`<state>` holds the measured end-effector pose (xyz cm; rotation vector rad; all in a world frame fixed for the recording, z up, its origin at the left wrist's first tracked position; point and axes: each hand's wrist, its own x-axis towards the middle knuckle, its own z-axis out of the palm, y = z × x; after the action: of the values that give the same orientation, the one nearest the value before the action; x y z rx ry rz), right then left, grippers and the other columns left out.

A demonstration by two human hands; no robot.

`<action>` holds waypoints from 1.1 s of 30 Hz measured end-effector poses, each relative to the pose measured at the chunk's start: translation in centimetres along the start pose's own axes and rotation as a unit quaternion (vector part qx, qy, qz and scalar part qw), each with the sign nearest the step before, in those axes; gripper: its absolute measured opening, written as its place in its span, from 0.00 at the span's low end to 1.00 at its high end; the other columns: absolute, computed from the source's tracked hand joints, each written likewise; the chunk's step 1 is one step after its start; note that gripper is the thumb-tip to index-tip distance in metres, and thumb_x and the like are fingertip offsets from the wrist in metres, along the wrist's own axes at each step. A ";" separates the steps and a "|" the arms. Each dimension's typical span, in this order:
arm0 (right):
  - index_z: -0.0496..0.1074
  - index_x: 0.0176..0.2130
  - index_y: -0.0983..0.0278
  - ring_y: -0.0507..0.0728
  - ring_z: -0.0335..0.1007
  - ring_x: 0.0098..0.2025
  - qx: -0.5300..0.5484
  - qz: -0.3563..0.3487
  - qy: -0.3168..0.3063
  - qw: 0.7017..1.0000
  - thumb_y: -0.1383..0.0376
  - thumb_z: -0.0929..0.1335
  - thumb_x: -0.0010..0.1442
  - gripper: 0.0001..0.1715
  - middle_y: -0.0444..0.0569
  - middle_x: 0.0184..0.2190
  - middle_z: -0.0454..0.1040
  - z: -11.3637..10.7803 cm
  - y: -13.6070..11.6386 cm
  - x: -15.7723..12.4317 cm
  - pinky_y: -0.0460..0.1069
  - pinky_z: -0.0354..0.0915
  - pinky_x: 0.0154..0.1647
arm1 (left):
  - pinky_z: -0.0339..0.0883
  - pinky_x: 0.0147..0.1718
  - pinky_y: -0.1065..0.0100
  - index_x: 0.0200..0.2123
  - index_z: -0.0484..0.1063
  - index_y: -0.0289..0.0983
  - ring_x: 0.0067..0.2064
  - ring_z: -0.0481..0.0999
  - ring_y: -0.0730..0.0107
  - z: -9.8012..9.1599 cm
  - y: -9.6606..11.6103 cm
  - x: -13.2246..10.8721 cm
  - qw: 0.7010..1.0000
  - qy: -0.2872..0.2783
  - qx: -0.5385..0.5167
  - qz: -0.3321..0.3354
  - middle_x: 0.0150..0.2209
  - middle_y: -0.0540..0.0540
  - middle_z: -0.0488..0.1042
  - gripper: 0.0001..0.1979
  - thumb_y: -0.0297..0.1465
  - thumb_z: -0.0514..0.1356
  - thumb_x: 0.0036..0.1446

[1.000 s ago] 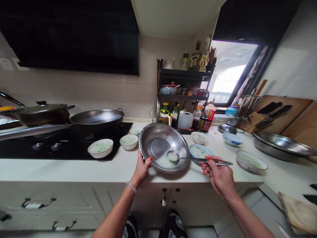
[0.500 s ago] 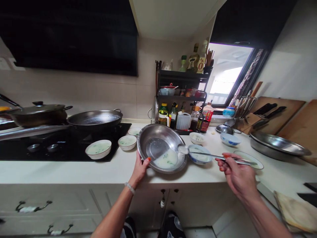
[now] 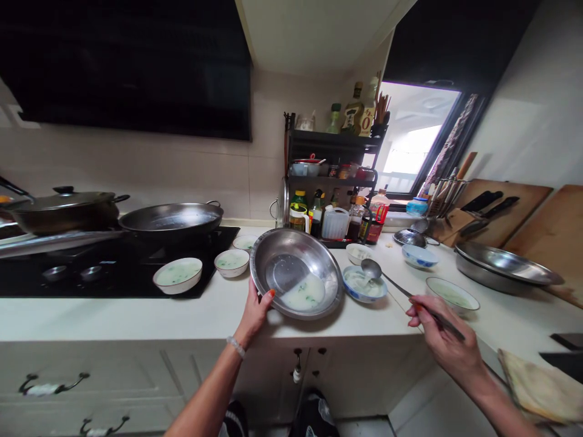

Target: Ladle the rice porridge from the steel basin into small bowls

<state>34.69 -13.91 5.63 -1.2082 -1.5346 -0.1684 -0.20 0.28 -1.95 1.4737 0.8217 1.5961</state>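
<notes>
My left hand (image 3: 255,312) grips the near-left rim of a steel basin (image 3: 282,267), which tilts to the right. A pale, milky soup with green bits (image 3: 306,294) has pooled in its lower right part. In my right hand (image 3: 444,331) is the handle of a ladle (image 3: 372,269); its bowl hangs over a blue-and-white bowl (image 3: 364,295) that contains pale soup. Just behind that stands a small white bowl (image 3: 359,252). A wide bowl of soup (image 3: 452,296) sits beyond my right hand.
Soup-filled bowls stand at left: one (image 3: 177,276) at the cooktop edge, another (image 3: 232,263) on the counter. A frying pan (image 3: 170,220) and lidded pot (image 3: 64,209) occupy the cooktop. Behind is a bottle rack (image 3: 334,145); at right are a blue-patterned bowl (image 3: 419,257), steel pans (image 3: 505,270) and knife block (image 3: 460,226).
The ladle has moved right, from the basin's right rim to above the blue-and-white bowl. My right hand has shifted slightly right and down. The left hand still holds the tilted basin.
</notes>
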 end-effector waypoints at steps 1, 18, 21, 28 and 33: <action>0.74 0.41 0.59 0.55 0.72 0.27 -0.002 -0.036 -0.008 0.999 0.66 0.67 0.58 0.09 0.49 0.32 0.75 -0.1 0.0 -0.2 0.51 0.71 0.27 | 0.50 0.61 0.54 0.65 0.50 0.40 0.63 0.59 0.53 0.0 0.0 0.0 1.000 0.000 -0.001 0.000 0.63 0.39 0.58 0.40 0.45 0.60 0.54; 0.69 0.38 0.63 0.54 0.70 0.19 0.176 0.181 0.087 0.964 0.51 0.69 0.56 0.19 0.45 0.21 0.74 4.2 -4.2 0.3 0.50 0.69 0.21 | 0.48 0.62 0.52 0.66 0.48 0.39 0.64 0.56 0.52 -0.2 -0.6 0.1 1.000 -0.007 -0.008 0.014 0.65 0.37 0.55 0.39 0.44 0.59 0.55; 0.69 0.38 0.62 0.53 0.69 0.18 0.190 0.161 0.053 0.967 0.52 0.68 0.59 0.17 0.44 0.20 0.73 6.3 -4.4 -0.5 0.49 0.68 0.21 | 0.49 0.62 0.53 0.66 0.48 0.39 0.65 0.55 0.51 -0.2 -0.8 0.1 1.000 -0.006 -0.010 0.009 0.66 0.37 0.54 0.40 0.46 0.59 0.55; 0.71 0.40 0.62 0.52 0.70 0.21 0.177 0.135 -0.028 0.975 0.54 0.66 0.60 0.15 0.44 0.23 0.73 9.4 -3.3 -1.2 0.48 0.69 0.23 | 0.50 0.62 0.54 0.66 0.48 0.39 0.66 0.54 0.52 -0.3 -0.9 0.1 1.000 -0.011 0.004 0.011 0.66 0.37 0.54 0.40 0.47 0.58 0.55; 0.70 0.38 0.62 0.53 0.69 0.18 0.201 0.176 -0.039 0.963 0.50 0.66 0.59 0.18 0.43 0.20 0.73 10.1 -3.4 -1.3 0.48 0.69 0.22 | 0.48 0.63 0.54 0.66 0.49 0.39 0.66 0.53 0.52 -0.4 -1.0 0.0 1.000 -0.012 0.016 0.017 0.65 0.38 0.55 0.39 0.46 0.58 0.56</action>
<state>25.43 -9.55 2.46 -1.1417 -1.3120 0.4131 -0.48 0.80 -2.83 1.5343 0.8153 1.5930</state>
